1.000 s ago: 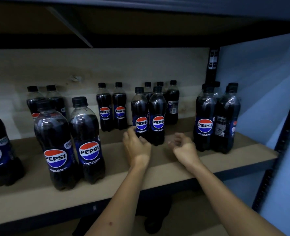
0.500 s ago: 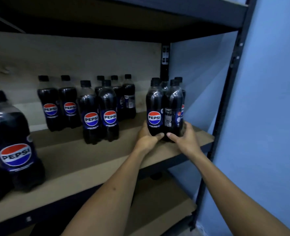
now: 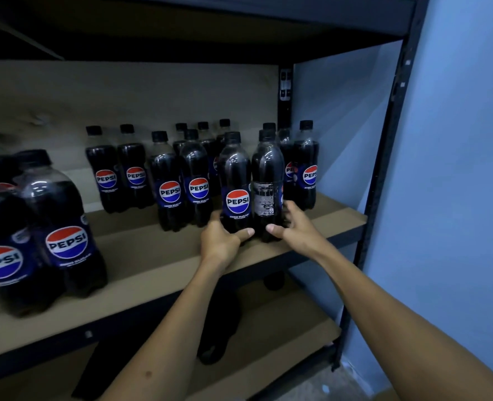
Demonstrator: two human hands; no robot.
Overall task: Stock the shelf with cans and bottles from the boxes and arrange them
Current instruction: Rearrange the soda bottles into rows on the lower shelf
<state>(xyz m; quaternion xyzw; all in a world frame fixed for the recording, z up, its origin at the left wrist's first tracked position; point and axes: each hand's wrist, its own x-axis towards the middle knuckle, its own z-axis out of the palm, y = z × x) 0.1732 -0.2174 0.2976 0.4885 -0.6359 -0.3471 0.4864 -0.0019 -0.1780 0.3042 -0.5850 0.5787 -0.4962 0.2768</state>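
Left hand [image 3: 220, 241] grips the logo-facing Pepsi bottle [image 3: 235, 183] at its base; right hand [image 3: 294, 227] grips the adjacent bottle [image 3: 268, 183], label reversed. Both stand on the shelf board [image 3: 311, 230]. Slide them low, together; rotate the reversed label forward.

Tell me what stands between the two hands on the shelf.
In the head view, two Pepsi bottles stand side by side between the left hand and right hand: the logo-facing bottle and the label-back bottle.

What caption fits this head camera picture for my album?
Left hand and right hand grip two dark plastic Pepsi bottles on the brown shelf board.
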